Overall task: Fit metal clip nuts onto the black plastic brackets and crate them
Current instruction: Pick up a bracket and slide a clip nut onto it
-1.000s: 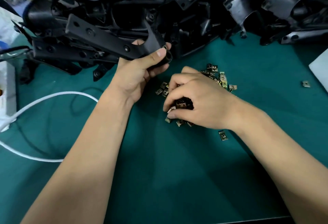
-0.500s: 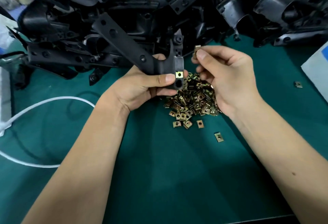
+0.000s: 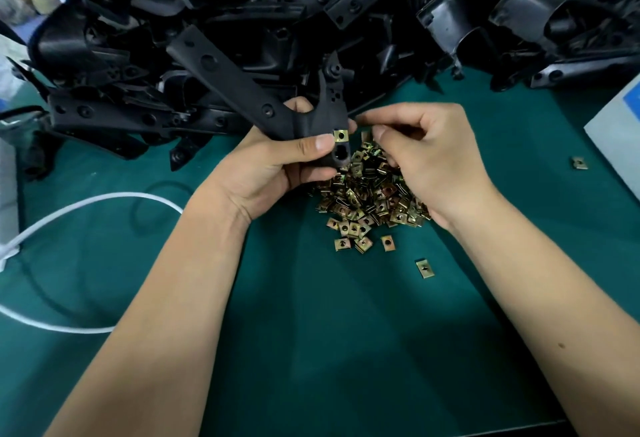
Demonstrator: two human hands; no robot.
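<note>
Right hand (image 3: 429,156) dropped from bracket (image 3: 277,111) top — nearer clip nuts (image 3: 370,194).

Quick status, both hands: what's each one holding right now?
Left hand: grips the black bracket.
Right hand: fingers pinched at the bracket's edge; a clip nut between them cannot be told.

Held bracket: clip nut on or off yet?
On. A clip nut sits on the bracket edge above the round hole, beside the left hand thumb.
</note>
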